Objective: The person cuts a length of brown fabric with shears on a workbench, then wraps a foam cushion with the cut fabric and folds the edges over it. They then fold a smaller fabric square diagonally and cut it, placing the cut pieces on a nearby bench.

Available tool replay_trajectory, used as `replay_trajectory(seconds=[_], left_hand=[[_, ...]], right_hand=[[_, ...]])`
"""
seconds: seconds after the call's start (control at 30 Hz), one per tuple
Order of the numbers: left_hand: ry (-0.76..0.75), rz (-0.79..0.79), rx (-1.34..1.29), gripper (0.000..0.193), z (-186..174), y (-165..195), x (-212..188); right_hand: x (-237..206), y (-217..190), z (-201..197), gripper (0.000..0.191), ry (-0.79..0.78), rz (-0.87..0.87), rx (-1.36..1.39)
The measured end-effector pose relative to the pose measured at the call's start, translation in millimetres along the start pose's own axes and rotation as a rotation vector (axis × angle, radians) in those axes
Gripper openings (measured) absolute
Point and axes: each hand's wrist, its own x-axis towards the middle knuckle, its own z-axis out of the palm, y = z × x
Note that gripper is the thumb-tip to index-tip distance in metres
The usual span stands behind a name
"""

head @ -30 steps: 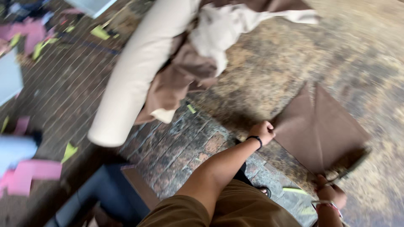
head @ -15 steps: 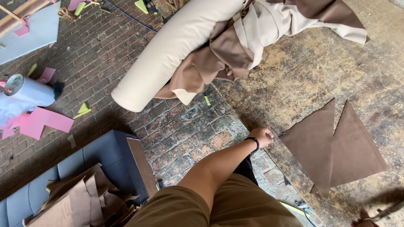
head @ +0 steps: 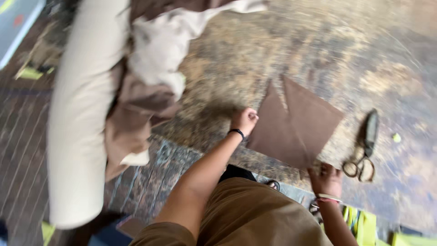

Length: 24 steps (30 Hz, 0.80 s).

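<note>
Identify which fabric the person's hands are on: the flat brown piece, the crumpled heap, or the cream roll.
The flat brown piece. The left hand grips its left edge, the right hand its near corner; the crumpled heap and cream roll lie untouched.

The brown fabric piece point(head: 296, 125) lies flat on the worn, mottled floor point(head: 318, 54) in front of me. It is a plain, dull chocolate brown, cut with straight edges into an angular shape. A narrow V-shaped notch runs down from its top edge and splits the upper part into two pointed peaks, the left one slimmer, the right one broader. Its lower corner points toward me. The cloth looks smooth and unwrinkled, though the view is blurred. My left hand point(head: 244, 120) touches its left edge with fingers curled, and my right hand point(head: 327, 178) sits at its lower corner, fingers on the tip.
</note>
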Motion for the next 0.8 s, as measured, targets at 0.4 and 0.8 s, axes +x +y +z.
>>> replay_trajectory(seconds=[0.4, 0.8], left_hand=[[-0.227, 0.163, 0.430, 0.028, 37.8, 56.0, 100.2], [-0.675, 0.072, -0.251, 0.012, 8.7, 101.3, 119.1]], right_hand=[[-46.0, -23.7, 11.5, 0.031, 0.045, 0.444, 0.306], [-73.5, -17.5, -60.6, 0.012, 0.306, 0.524, 0.808]])
